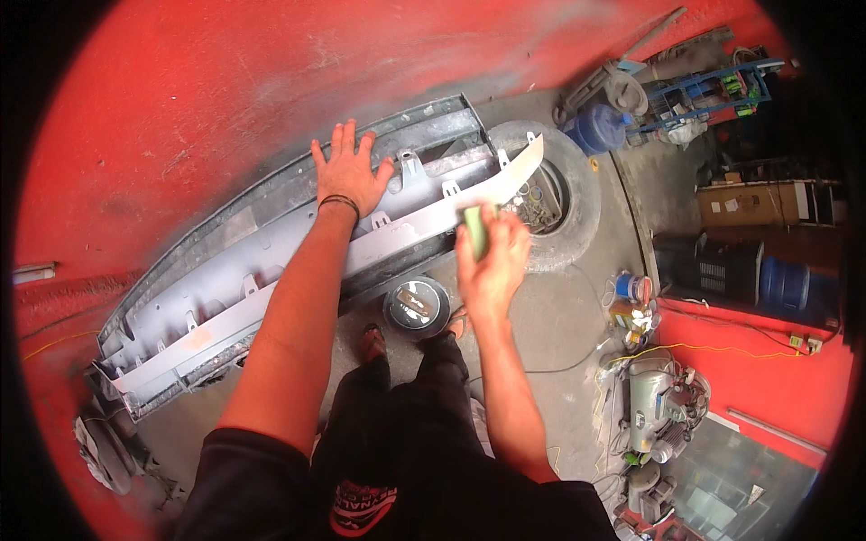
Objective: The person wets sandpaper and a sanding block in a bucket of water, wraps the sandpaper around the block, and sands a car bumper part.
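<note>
A long, pale grey panel (406, 232) with small upright tabs, possibly a car bumper part, lies slantwise before me. Under and behind it is a longer dark grey frame-like piece (236, 222). My left hand (350, 180) is flat on the panel's upper side with its fingers spread. In my right hand (498, 261) a green sanding block (475, 231) is gripped against the strip's front face, near its right end. White and tan patches show on the strip there. A dark bracelet (339, 202) circles my left wrist.
Under the panel's right end lies a tyre (582, 221) with small parts inside it. A black bucket (417, 335) stands by my feet. Red wall (207, 81) rises behind. To the right are a blue water jug (597, 129), a compressor (651, 406) and hoses on the floor.
</note>
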`<state>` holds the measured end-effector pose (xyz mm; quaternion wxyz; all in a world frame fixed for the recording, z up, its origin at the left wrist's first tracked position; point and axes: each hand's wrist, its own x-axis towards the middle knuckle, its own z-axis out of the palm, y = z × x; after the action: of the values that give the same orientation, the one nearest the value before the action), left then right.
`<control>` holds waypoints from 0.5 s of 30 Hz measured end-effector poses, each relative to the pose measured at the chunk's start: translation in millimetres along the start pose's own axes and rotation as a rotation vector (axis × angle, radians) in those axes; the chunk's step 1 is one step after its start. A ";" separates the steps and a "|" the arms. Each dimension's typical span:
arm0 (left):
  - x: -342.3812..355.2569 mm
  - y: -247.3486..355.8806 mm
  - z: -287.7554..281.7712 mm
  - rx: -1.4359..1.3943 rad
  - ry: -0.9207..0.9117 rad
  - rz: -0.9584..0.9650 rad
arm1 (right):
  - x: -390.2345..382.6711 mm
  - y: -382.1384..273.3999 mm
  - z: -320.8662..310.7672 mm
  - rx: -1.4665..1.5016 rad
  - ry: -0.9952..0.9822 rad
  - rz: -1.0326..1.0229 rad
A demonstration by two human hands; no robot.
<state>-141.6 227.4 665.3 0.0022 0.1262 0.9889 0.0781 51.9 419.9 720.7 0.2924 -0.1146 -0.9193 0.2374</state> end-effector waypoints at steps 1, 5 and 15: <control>1.6 0.4 -0.7 -0.005 0.012 0.004 | 2.3 -0.1 -2.1 -0.004 0.005 0.002; 5.8 14.0 -7.0 -0.014 -0.030 0.022 | 48.2 24.7 5.3 -0.044 -0.015 -0.013; 10.1 3.5 0.9 -0.013 0.024 0.027 | 29.4 42.9 4.2 0.000 0.029 -0.051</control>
<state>-150.5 233.4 665.1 -0.0097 0.1386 0.9865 0.0863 28.9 465.5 710.2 0.3115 -0.0947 -0.9176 0.2281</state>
